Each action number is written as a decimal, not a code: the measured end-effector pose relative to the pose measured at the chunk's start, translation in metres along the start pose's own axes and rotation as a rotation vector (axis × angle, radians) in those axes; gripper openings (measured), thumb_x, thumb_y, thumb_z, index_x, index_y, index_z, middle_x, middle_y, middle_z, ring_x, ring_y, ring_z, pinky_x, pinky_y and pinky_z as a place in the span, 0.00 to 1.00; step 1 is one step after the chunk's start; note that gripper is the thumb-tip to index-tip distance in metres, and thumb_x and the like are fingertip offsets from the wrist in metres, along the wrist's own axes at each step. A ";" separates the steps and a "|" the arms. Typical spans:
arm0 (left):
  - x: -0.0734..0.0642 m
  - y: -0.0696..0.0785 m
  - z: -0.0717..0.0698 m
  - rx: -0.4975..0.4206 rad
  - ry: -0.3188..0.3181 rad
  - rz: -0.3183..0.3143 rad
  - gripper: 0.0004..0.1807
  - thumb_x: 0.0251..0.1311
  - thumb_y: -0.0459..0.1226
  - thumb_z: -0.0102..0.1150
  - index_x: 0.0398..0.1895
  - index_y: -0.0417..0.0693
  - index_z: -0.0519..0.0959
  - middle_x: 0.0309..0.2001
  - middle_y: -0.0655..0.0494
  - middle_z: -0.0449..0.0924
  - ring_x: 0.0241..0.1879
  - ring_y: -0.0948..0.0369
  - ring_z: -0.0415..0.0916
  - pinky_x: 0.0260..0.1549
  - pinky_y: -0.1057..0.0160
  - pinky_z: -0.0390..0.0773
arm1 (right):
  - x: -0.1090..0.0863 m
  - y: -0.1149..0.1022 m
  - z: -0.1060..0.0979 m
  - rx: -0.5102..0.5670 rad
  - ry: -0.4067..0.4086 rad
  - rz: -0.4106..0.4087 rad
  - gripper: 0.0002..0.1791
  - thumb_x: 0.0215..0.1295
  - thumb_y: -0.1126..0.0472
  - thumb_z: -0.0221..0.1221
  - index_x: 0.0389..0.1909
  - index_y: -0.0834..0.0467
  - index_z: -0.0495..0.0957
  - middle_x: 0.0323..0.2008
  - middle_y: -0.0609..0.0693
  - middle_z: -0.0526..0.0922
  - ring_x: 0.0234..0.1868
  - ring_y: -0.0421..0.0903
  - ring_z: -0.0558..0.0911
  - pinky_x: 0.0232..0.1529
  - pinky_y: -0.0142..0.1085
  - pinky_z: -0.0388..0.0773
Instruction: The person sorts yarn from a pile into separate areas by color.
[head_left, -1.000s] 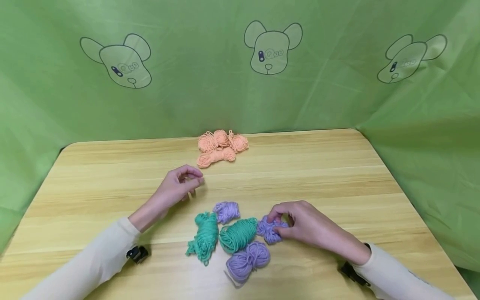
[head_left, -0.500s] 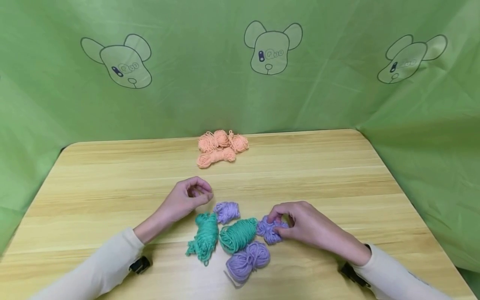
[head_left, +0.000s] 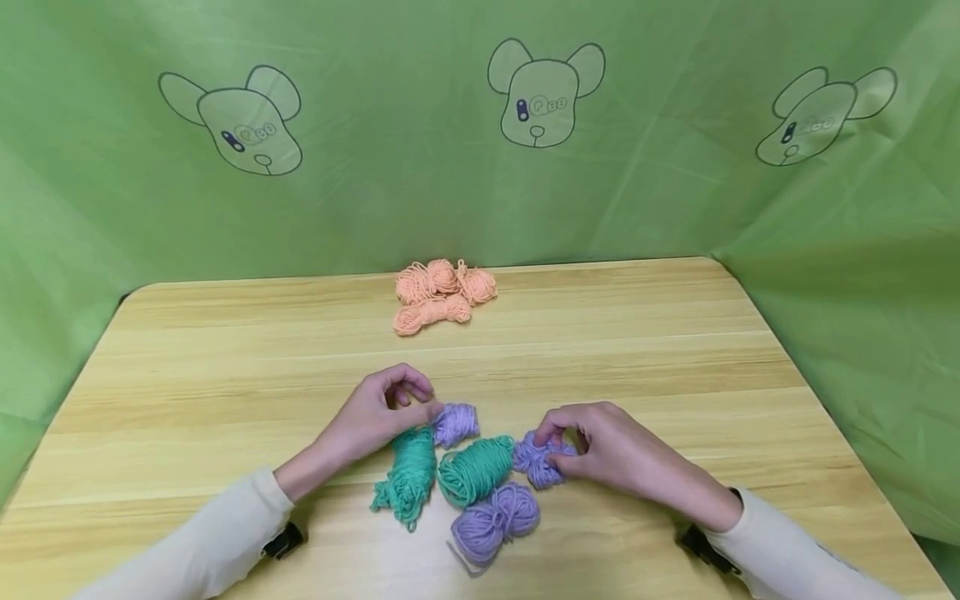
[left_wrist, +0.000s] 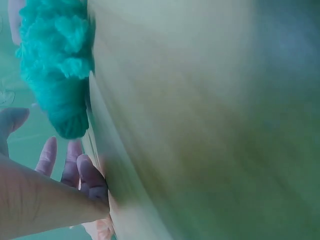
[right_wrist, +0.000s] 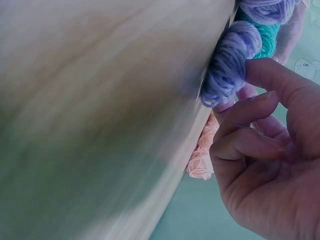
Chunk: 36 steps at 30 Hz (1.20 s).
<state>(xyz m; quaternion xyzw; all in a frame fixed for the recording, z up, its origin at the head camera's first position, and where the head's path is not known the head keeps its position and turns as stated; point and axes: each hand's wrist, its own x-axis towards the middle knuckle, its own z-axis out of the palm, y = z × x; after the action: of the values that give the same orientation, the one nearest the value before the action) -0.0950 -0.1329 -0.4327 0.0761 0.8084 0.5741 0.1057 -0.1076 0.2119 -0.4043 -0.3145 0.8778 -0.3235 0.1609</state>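
Observation:
My right hand point(head_left: 611, 442) pinches a small purple yarn skein point(head_left: 536, 458) that lies on the table. In the right wrist view the thumb rests on this purple skein point(right_wrist: 227, 65), its other fingers bent. My left hand point(head_left: 382, 412) holds nothing; its fingers are loosely bent and apart. The left thumb tip is right at the edge of another small purple skein point(head_left: 457, 423). Under that hand lies a frayed green yarn skein point(head_left: 411, 479), its top end partly covered. In the left wrist view the green skein point(left_wrist: 57, 60) stands beyond the spread fingers.
Between the hands lies a second green skein point(head_left: 476, 471), with a larger purple skein point(head_left: 495, 523) touching it in front. Several peach skeins point(head_left: 442, 300) are bunched at the back edge of the wooden table point(head_left: 637, 333). A green curtain point(head_left: 390, 183) hangs behind.
My left hand has moved right and nearer to me, from beside the peach skeins to the small purple skein. The right hand stays in place on its skein.

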 end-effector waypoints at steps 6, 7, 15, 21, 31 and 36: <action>-0.005 -0.001 0.006 0.076 0.013 0.057 0.16 0.59 0.37 0.81 0.46 0.44 0.85 0.43 0.53 0.84 0.43 0.52 0.76 0.46 0.59 0.77 | 0.000 0.000 0.000 -0.003 0.001 0.000 0.16 0.61 0.68 0.76 0.44 0.46 0.90 0.31 0.33 0.82 0.27 0.35 0.75 0.29 0.34 0.77; -0.005 0.000 0.007 0.084 0.013 0.057 0.16 0.58 0.36 0.81 0.45 0.45 0.85 0.42 0.54 0.84 0.42 0.52 0.76 0.45 0.59 0.76 | 0.000 0.000 0.000 -0.004 0.001 0.000 0.16 0.61 0.68 0.76 0.44 0.46 0.90 0.31 0.33 0.82 0.27 0.35 0.75 0.29 0.34 0.77; -0.011 0.005 0.018 0.129 0.020 0.007 0.19 0.54 0.34 0.83 0.46 0.50 0.84 0.41 0.59 0.83 0.42 0.57 0.76 0.46 0.56 0.76 | 0.000 0.000 0.001 -0.001 0.002 -0.003 0.15 0.61 0.68 0.76 0.44 0.47 0.90 0.29 0.34 0.81 0.27 0.35 0.75 0.29 0.33 0.77; -0.011 -0.001 0.023 0.158 0.076 0.068 0.19 0.50 0.35 0.82 0.44 0.52 0.84 0.38 0.61 0.82 0.40 0.56 0.74 0.49 0.49 0.68 | 0.000 0.000 0.001 0.000 0.004 -0.001 0.15 0.61 0.68 0.76 0.44 0.46 0.90 0.28 0.35 0.81 0.27 0.35 0.75 0.29 0.34 0.77; -0.001 -0.010 0.031 0.189 0.132 0.104 0.22 0.46 0.40 0.85 0.42 0.60 0.81 0.32 0.64 0.81 0.36 0.55 0.71 0.49 0.44 0.58 | 0.000 0.000 0.001 0.007 -0.002 0.006 0.15 0.61 0.68 0.76 0.44 0.46 0.90 0.29 0.34 0.81 0.27 0.36 0.75 0.29 0.34 0.77; 0.000 -0.010 0.032 0.186 0.135 0.079 0.20 0.46 0.38 0.82 0.42 0.59 0.83 0.33 0.64 0.81 0.37 0.57 0.72 0.49 0.43 0.59 | 0.000 0.000 0.000 0.014 -0.006 0.013 0.15 0.62 0.67 0.76 0.44 0.45 0.90 0.29 0.35 0.81 0.27 0.36 0.74 0.29 0.34 0.76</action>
<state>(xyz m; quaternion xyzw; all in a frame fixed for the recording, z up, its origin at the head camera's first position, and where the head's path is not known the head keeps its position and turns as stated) -0.0869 -0.1073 -0.4519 0.0786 0.8597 0.5043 0.0211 -0.1078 0.2116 -0.4042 -0.3086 0.8770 -0.3276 0.1681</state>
